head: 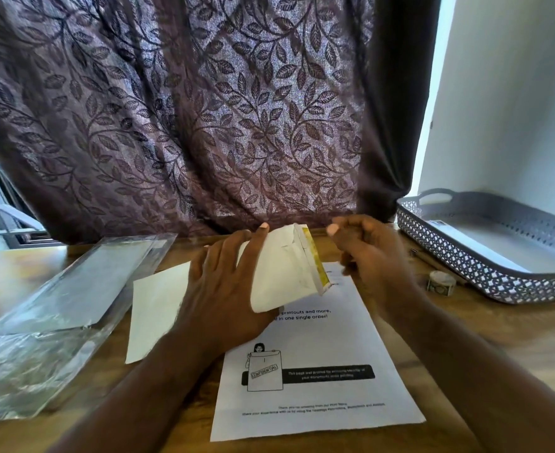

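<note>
Envelope (pixel 286 273): white, lifted off the bench (pixel 498 338) and tilted on edge over the upper part of the printed sheet (pixel 318 371), near the middle of the view.
Flap: open on the far right side of the envelope, with a yellow adhesive strip (pixel 317 259) running along its edge.
Left hand (pixel 227 282): holds the envelope, fingers spread across its left face and the forefinger tip reaching the top corner. The thumb is hidden behind the paper.
Right hand (pixel 370 256): raised just beside the flap and apart from it, blurred, fingers curled inward. It cannot be told whether anything is pinched between them.
Printed sheet: white page lying flat on the bench in front of the person, black text and a small drawing marked "confidential" facing up. Its top edge is covered by the envelope and both hands.
Second white piece (pixel 158 308): a flat white paper lying on the bench left of the sheet, partly under the left wrist.
Plastic sleeve (pixel 57 305): clear, crinkled wrapper at the left side of the bench, with pale flat contents inside.
Basket (pixel 449 253): grey perforated tray with handles at the right rear of the bench, a white sheet lying in its bottom.
Tape roll (pixel 441 282): small patterned roll on the bench, just beside the basket's near wall.
Curtain (pixel 204 125): dark purple with a leaf pattern, hanging behind the bench's far edge.
</note>
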Demonstrator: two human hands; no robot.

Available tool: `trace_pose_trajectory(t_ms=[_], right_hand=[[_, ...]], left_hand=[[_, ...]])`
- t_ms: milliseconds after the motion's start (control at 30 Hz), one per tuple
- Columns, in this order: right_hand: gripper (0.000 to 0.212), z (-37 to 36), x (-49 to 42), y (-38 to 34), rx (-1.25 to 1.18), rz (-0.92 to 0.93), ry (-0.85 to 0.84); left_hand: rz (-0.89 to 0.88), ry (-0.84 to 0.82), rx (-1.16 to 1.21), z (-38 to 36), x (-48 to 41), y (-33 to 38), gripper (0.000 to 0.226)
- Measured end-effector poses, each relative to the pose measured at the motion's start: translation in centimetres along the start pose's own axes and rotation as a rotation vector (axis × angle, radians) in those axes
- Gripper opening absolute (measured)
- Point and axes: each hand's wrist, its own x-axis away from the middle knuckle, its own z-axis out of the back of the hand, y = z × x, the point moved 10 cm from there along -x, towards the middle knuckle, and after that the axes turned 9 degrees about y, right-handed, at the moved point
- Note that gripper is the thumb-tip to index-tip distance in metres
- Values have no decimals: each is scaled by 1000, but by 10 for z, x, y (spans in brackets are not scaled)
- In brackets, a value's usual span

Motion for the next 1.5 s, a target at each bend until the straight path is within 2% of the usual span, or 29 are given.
trace_pose_trajectory(t_ms=[67,133,300,367,467,600,667,767,867,967,1133,1267,1400,1500], right_hand=[[59,-26,11,27,-45,-234,-187],[76,-42,24,41,0,-346,-274],[48,-44,23,43,111,-271,-221],[41,-44,25,41,66,-281,-232],[31,-43,26,33,-26,-289,-244],[26,-40,23,27,-151,-309,-214],[26,-35,19,28,-147,-295,-165],[26,-22,10,25,-136,-247,-70],[27,-7,1,21,-161,-211,-10],[24,2,-7,22,-154,-188,12],[12,-1,-8,33,-51,-204,-56],[9,-10,-4,41,-14,-202,-140],[24,-14,-1,51,-46,-260,-177],[17,-14,-5,51,6,-209,-197]], left_hand=[[5,-27,14,-4,1,0,118],[0,-48,29,-9,1,1,126],[-43,-108,81,-14,0,2,137],[0,-92,144,-8,-1,-6,122],[228,-63,236,-1,-1,-38,88],[480,-96,270,0,4,-74,79],[521,-90,330,6,-1,-75,66],[517,-92,402,19,-11,-66,35],[533,-214,611,20,-15,-52,12],[583,-404,839,12,-9,-30,18],[804,-630,1168,-22,10,4,26],[938,-610,1279,-49,12,20,25],[1015,-543,1303,-73,15,19,25],[1039,-502,1341,-82,19,20,20]])
